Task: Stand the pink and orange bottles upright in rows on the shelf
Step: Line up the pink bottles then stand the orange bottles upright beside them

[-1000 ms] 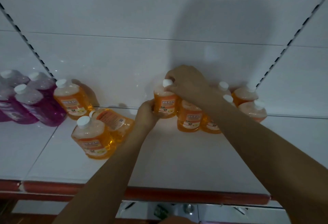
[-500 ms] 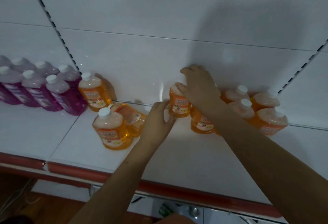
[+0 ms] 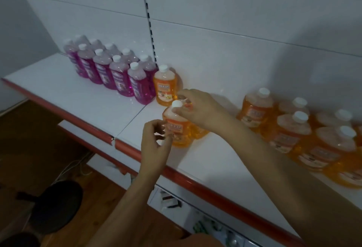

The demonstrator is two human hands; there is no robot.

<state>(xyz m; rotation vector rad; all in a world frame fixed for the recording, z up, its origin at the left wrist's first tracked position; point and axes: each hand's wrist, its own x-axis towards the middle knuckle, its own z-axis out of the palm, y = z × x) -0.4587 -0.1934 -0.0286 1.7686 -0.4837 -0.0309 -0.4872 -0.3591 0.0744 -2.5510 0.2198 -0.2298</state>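
R hand (image 3: pixel 193 107) is now reaching over to the loose pair in the gap btw the two groups, fingertips pinching at the neck just under the white cap (image 3: pixel 176 104) of the front orange bottle (image 3: pixel 176 127); half a sec ago it was resting on top of the bottle at the L end of the R-side cluster, so that one is done and released. L hand (image 3: pixel 154 145) is hovering just beside the same bottle's label side, fingers loosely curled and partly spread, not clearly touching, holding nothing. Behind the R hand, the tipped orange bottle (image 3: pixel 197 131) is mostly hidden; can't tell if it's lying flat or being lifted. Outward: single orange bottle (image 3: pixel 165 88) is standing at the back wall, touching the end of the pink bottles (image 3: pixel 109 70), which are standing upright in two tidy rows on the shelf (image 3: pixel 82 97). R-side orange cluster (image 3: pixel 290 129) is upright, roughly rowed but loose. Judgement: pink looks finished; work is shifting to the middle strays, which prob need standing up and sliding back beside the lone orange one. Risk: cap-only pinch may let the bottle swing.
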